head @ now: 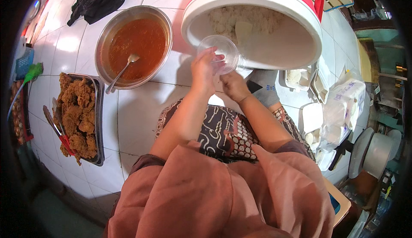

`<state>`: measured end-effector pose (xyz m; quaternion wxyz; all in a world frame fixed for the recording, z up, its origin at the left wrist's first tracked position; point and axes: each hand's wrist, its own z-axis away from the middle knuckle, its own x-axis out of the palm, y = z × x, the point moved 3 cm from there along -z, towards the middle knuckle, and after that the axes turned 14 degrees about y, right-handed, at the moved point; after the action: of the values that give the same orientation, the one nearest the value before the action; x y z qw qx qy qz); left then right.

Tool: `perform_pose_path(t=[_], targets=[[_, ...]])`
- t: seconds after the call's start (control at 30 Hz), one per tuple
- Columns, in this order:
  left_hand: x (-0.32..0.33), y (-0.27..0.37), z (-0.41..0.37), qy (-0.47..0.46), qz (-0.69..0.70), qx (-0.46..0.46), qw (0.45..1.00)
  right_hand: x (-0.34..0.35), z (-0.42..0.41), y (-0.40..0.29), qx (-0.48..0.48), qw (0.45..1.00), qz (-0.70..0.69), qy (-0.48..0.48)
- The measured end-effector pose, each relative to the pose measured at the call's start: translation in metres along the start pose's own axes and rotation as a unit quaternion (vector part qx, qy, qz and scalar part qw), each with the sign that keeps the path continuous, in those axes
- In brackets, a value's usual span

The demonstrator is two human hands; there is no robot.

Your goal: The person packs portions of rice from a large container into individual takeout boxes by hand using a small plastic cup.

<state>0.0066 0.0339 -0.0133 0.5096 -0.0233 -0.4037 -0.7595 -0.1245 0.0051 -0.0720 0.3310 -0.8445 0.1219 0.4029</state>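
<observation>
My left hand (pixel 206 67) holds a clear round plastic cup (pixel 222 53) at the mouth of a large red and white cooler (pixel 251 57). My right hand (pixel 234 86) is just below the cup, its fingers near the cup's lower edge; whether they grip anything is hard to see. Cooked rice (pixel 257 15) lies inside the tilted cooler, with a pale flat scoop (pixel 243 31) in it. To the left stands a steel bowl (pixel 99 49) of red-orange sauce (pixel 141 41), a metal spoon (pixel 120 72) resting in it.
Fried chicken (pixel 79 109) fills a metal tray (pixel 100 125) at the left, with red-handled tongs (pixel 64 138) on it. A black cloth (pixel 96 1) lies at the upper left. Open foam boxes (pixel 297 80) with rice and a plastic bag of boxes (pixel 342 109) are at the right, near a pot (pixel 378 154).
</observation>
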Motion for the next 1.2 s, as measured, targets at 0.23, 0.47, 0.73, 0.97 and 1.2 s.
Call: perform_pose_path(t=[0.23, 0.47, 0.73, 0.97, 1.2], targets=[[-0.013, -0.009, -0.014, 0.046, 0.088, -0.028, 0.995, -0.043, -0.066, 0.029, 0.249, 0.910, 0.330, -0.014], [-0.019, -0.012, -0.024, 0.065, 0.107, -0.019, 0.992, -0.053, -0.082, 0.042, 0.352, 0.891, 0.285, -0.030], [-0.013, -0.002, -0.012, 0.072, 0.145, -0.022, 0.987, -0.120, -0.089, 0.029, 0.214, 0.873, 0.351, -0.261], [-0.010, -0.010, -0.015, 0.049, 0.148, -0.009, 0.988, -0.034, -0.061, 0.041, 0.326, 0.893, 0.299, -0.088], [-0.008, -0.013, -0.018, 0.065, 0.047, -0.009, 0.997, -0.029, -0.065, 0.064, 0.370, 0.908, 0.198, 0.003]])
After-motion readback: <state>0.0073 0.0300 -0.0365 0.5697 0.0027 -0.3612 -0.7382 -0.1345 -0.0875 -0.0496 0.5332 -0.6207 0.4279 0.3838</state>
